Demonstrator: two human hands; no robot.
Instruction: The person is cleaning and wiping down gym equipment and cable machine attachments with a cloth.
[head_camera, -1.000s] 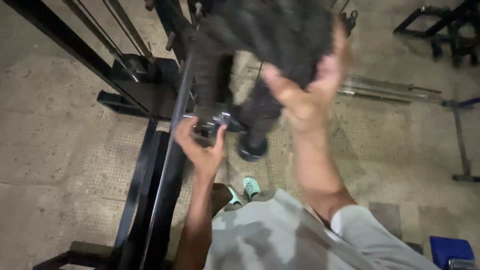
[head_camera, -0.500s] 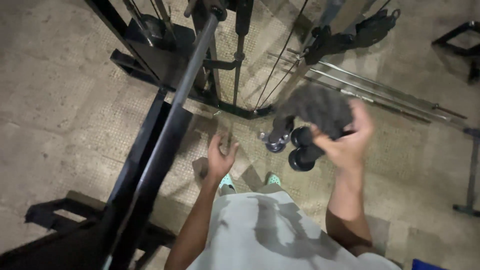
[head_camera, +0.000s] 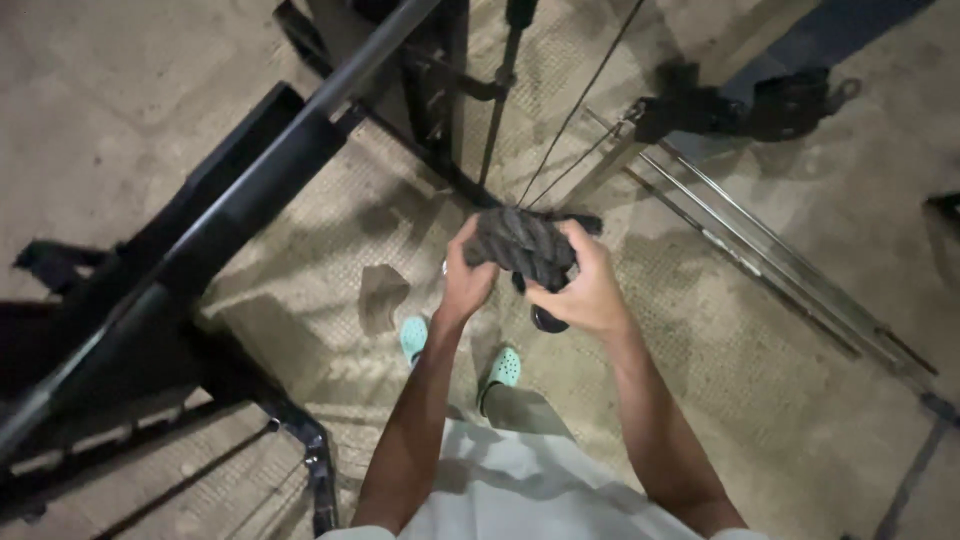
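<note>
Both of my hands grip a thick, dark braided rope handle (head_camera: 520, 243) held in front of my waist. My left hand (head_camera: 466, 280) clasps its left side with the fingers wrapped over the top. My right hand (head_camera: 585, 285) holds its right side from below and behind. A black rubber end knob (head_camera: 548, 320) of the rope sticks out under my right hand. Thin steel cables (head_camera: 580, 105) run up from just behind the rope toward the machine's black frame (head_camera: 440, 90).
A long black barbell (head_camera: 250, 195) on a black rack crosses the left half diagonally. Chrome bars (head_camera: 760, 270) lie on the concrete floor at right. A black strap attachment (head_camera: 740, 105) lies at upper right. My feet in mint green clogs (head_camera: 505, 367) stand below the rope.
My left hand left the barbell clamp and joined the right hand on the rope. The rope came down from overhead to waist height. The view swung away from the bar.
</note>
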